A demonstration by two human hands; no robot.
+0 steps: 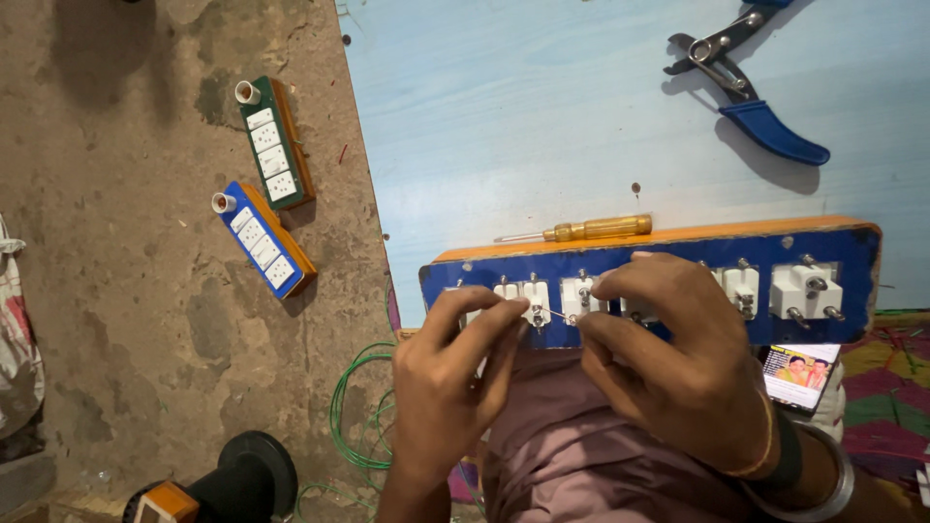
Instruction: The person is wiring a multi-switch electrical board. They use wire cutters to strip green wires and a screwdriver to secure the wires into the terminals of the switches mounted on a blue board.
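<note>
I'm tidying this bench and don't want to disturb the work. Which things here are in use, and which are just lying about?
In use:
- blue switch board with white switch backs
- thin wire, pinched between the left hand and right hand

Lying about:
- yellow-handled screwdriver
- blue-handled pliers
- green extension board and blue extension board on the floor
- green wire coil
- phone

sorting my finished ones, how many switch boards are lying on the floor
2: a green switch board lies on the floor left of the table, and a blue switch board just below it. Others may lie out of frame.
</note>
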